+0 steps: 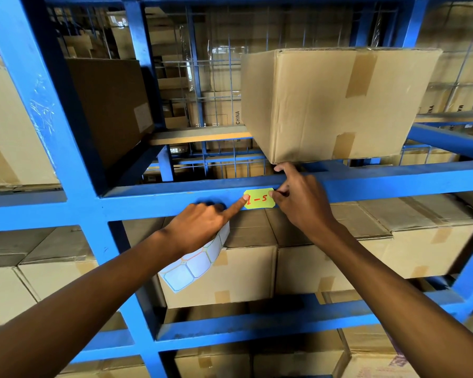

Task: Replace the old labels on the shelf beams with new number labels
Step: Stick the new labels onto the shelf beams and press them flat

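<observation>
Pin the label flat on the beam with your left hand's forefinger; its other fingers grip the sheet. Your right hand seems pinched on the label's edge.

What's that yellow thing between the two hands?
A yellow label marked "1-5", stuck on the blue beam. The left hand and right hand touch its ends in the head view.

— That label mid-frame is bright yellow, with red handwriting on it.
— And the beam behind it is blue, like the whole rack.
— The strip below centre is white, its cells outlined in coloured lines.
— Tan box upper right, patches of brown tape.
</observation>
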{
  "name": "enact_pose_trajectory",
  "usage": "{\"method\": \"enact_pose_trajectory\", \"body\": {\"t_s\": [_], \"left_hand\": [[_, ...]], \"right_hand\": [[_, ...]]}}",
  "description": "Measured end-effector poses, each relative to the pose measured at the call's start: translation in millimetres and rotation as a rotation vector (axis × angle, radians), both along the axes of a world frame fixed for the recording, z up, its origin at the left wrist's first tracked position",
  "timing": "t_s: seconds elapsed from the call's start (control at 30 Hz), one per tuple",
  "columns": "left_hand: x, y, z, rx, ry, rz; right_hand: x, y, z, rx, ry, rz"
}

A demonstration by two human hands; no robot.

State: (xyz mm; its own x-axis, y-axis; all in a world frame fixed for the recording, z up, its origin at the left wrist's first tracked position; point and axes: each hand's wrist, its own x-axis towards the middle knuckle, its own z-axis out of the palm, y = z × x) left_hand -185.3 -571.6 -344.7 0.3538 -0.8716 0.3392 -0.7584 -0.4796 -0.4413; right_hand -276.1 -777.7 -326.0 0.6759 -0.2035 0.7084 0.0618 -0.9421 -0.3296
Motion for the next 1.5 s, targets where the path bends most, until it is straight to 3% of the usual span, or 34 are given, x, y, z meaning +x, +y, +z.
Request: {"method": "enact_pose_trajectory", "body": {"t_s": [0.17,0.33,0.57,1.17,1.3,1.4,1.5], "left_hand": [[0.0,1.2,1.0,-0.006,0.005,-0.001],[-0.9,2.3,1.0,-0.027,0.050,0.028],[-4.1,-0.7,-1.4,0.091,-0.063,0.041],[4.5,-2.3,-13.5,0.153,-0.130,-0.040],[-1.0,-2.0,-11.6,0.140,-0.127,-0.030],[-5.7,1.1,-11.4,0.090,-0.035,-0.032],[-9.0,6.8,-16.0,-0.067,0.212,-0.074]], "right_hand": [[-3.7,-14.4,11.6,-0.021,0.077,-0.083],[2.0,-33.0,24.2,-0.089,0.115,0.097],[16.8,-47.9,22.3,-0.094,0.159,0.222],[20.9,-28.1,0.3,-0.380,0.113,-0.093],[22.4,-24.8,-0.9,-0.321,0.105,-0.119],[20.5,-23.2,-2.3,-0.326,0.120,-0.123],[13.6,-22.9,-1.5,-0.256,0.132,-0.090]]}}
